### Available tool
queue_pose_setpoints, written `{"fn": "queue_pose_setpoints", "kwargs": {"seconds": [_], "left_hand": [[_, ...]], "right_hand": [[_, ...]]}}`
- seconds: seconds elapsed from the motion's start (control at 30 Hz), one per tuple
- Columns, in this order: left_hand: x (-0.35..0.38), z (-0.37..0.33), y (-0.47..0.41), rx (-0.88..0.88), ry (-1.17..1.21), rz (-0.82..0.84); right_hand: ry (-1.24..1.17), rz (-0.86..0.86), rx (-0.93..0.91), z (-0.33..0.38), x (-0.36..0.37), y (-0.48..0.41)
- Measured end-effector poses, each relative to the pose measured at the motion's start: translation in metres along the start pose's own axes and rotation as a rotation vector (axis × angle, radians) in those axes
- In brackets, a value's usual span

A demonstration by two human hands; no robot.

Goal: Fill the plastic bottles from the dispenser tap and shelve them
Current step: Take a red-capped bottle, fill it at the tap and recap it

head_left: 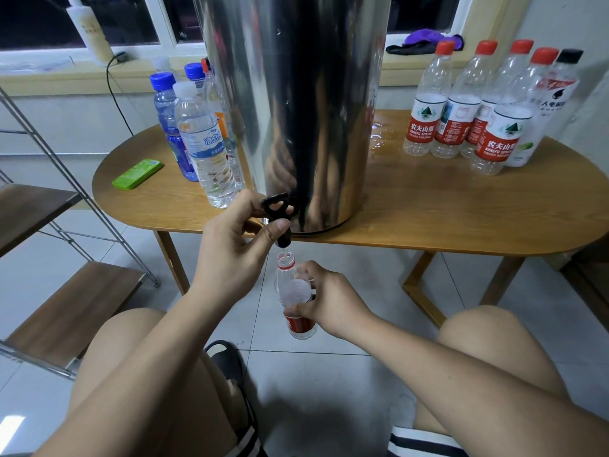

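A tall steel dispenser (296,103) stands on the wooden table (428,212). Its black tap (278,214) hangs over the table's front edge. My left hand (237,242) grips the tap lever with thumb and fingers. Below the spout, my right hand (324,300) holds an uncapped clear plastic bottle (291,285) with a red label, its mouth directly under the tap. A thin stream of water runs from the spout into the bottle's neck. The bottle's middle is hidden by my fingers.
Several red-capped bottles (461,103) stand at the table's right, several blue- and white-capped ones (204,140) at its left beside a green box (136,174). Spilled water (379,136) lies near the dispenser. A metal-framed shelf unit (59,291) stands at left. My knees flank the bottle.
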State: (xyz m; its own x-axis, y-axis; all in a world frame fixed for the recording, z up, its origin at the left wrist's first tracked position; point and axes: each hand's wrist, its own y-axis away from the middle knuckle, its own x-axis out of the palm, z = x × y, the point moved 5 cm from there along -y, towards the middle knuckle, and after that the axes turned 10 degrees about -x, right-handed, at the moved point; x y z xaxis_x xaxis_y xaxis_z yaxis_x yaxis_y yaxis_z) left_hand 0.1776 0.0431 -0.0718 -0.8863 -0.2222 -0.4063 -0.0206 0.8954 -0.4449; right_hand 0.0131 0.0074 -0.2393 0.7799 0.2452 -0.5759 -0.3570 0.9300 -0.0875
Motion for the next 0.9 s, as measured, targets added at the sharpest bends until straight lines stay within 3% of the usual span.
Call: {"fn": "queue_pose_setpoints", "kwargs": {"seconds": [0.9], "left_hand": [[-0.0006, -0.0009, 0.0004, 0.007, 0.024, 0.010]], "right_hand": [[0.003, 0.009, 0.003, 0.0039, 0.0004, 0.0001]]}}
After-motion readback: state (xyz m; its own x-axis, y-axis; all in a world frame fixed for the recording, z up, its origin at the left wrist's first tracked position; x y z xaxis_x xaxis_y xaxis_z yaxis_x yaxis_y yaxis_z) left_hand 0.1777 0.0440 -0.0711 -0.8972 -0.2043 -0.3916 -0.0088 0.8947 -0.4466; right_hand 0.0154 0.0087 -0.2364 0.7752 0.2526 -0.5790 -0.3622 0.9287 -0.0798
